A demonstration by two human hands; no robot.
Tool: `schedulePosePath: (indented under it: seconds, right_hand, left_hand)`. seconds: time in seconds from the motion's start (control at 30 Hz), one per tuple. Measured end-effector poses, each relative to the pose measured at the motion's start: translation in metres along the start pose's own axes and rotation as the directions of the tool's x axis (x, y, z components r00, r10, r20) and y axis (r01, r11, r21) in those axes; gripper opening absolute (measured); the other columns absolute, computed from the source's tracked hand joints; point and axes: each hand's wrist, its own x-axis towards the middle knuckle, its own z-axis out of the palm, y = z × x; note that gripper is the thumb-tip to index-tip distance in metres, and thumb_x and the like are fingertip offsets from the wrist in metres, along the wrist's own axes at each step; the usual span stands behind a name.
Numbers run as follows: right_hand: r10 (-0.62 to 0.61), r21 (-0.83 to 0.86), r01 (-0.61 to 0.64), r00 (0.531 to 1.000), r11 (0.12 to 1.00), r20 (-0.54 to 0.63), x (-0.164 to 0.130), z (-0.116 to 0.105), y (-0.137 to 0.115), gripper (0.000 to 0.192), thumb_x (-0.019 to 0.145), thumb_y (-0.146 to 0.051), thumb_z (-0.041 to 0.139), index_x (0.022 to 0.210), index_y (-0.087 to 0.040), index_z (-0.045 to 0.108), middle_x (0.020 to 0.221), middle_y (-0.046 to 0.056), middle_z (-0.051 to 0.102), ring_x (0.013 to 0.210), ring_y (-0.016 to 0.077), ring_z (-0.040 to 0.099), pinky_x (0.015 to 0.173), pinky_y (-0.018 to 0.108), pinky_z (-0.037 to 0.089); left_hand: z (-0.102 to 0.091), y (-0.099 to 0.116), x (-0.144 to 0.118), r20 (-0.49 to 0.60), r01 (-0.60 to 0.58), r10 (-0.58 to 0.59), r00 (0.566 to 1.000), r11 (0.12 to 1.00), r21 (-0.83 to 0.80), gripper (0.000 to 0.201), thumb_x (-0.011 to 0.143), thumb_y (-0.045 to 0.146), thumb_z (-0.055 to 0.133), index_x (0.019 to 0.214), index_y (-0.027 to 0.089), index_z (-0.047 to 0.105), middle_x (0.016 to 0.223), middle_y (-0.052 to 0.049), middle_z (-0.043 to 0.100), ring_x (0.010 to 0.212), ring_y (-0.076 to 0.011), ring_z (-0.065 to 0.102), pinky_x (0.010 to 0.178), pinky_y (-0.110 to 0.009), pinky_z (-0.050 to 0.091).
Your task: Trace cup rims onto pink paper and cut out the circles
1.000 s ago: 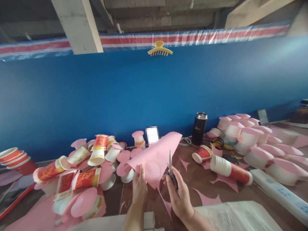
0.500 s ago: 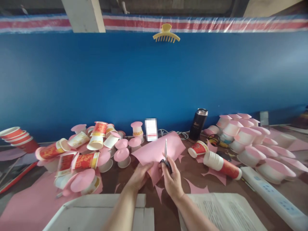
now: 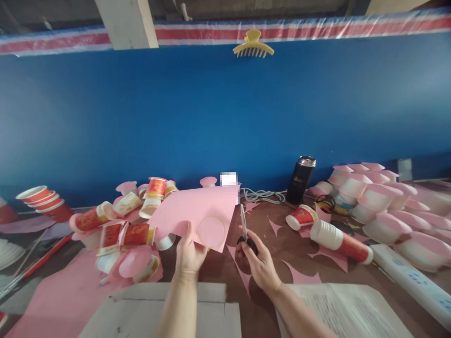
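Head view. The left hand [image 3: 188, 253] pinches the lower edge of a flat pink paper sheet [image 3: 197, 211], thumb on the near face and the other fingers hidden behind it; the sheet is held above the brown tabletop [image 3: 282, 249] in front of the person and bears one circle outlined in yellow [image 3: 210, 231]. The sheet hides most of the cups behind it, and a small blurred patch sits at its upper right corner. The right hand [image 3: 259, 263] is closed around the black handles of a pair of steel-bladed scissors [image 3: 244, 227], blades pointing up just right of the sheet; whether the blades are parted cannot be made out. Both forearms are cut off by the lower edge.

Count: one black cylindrical flask [image 3: 300, 180]; one lying stack of red-and-white paper cups [image 3: 340, 241]; one yellow plastic hair claw [image 3: 252, 45] on the blue partition wall [image 3: 141, 117]. The scattered red paper cups [image 3: 116, 225] at left and the pink-lidded white cups [image 3: 373, 197] at right overlap too much to count.
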Motion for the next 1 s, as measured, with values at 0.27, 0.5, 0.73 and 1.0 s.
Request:
schedulePosePath:
  seconds: [0.27,0.5,0.73,1.0]
  right_hand:
    - [0.312,0.252,-0.391,0.901,0.885,0.301,-0.001,0.005,-0.011,0.048,0.088,-0.048,0.044,0.130,-0.025,0.053,0.109,0.009,0.066,0.088,0.0194,0.064,0.051,0.022,0.042]
    - [0.303,0.251,-0.407,0.880,0.878,0.367,0.006,-0.005,-0.017,0.054,0.077,-0.030,0.058,0.131,-0.022,0.051,0.114,0.014,0.063,0.094,0.0223,0.063,0.046,0.019,0.033]
    - [0.312,0.190,-0.434,0.832,0.881,0.458,0.000,-0.004,-0.016,0.040,0.074,-0.043,0.071,0.106,-0.022,0.059,0.093,0.006,0.063,0.080,0.0163,0.060,0.054,0.020,0.040]
    - [0.213,0.058,-0.253,0.899,0.966,0.383,-0.002,0.006,-0.009,0.043,0.073,-0.050,0.069,0.102,-0.020,0.059,0.085,0.003,0.062,0.070,0.0130,0.056,0.052,0.020,0.040]
  left_hand:
    - [0.010,-0.005,0.002,0.041,0.084,-0.075,0.996,0.948,-0.306,0.040,0.089,0.031,0.054,0.127,0.018,0.055,0.123,-0.013,0.063,0.120,-0.0290,0.054,0.104,-0.049,0.040]
    - [0.005,0.001,0.005,0.146,0.087,-0.038,0.989,0.934,-0.345,0.044,0.091,0.035,0.047,0.135,0.028,0.047,0.131,-0.009,0.057,0.125,-0.0266,0.049,0.109,-0.050,0.032]
    - [0.008,0.001,0.005,0.104,0.024,0.010,0.995,0.948,-0.318,0.044,0.090,0.037,0.050,0.134,0.029,0.048,0.131,-0.008,0.058,0.123,-0.0268,0.051,0.106,-0.050,0.036]
    - [0.015,-0.008,-0.001,0.147,0.068,-0.032,0.989,0.966,-0.250,0.047,0.087,0.042,0.053,0.132,0.027,0.050,0.130,-0.010,0.058,0.121,-0.0289,0.052,0.100,-0.048,0.043]
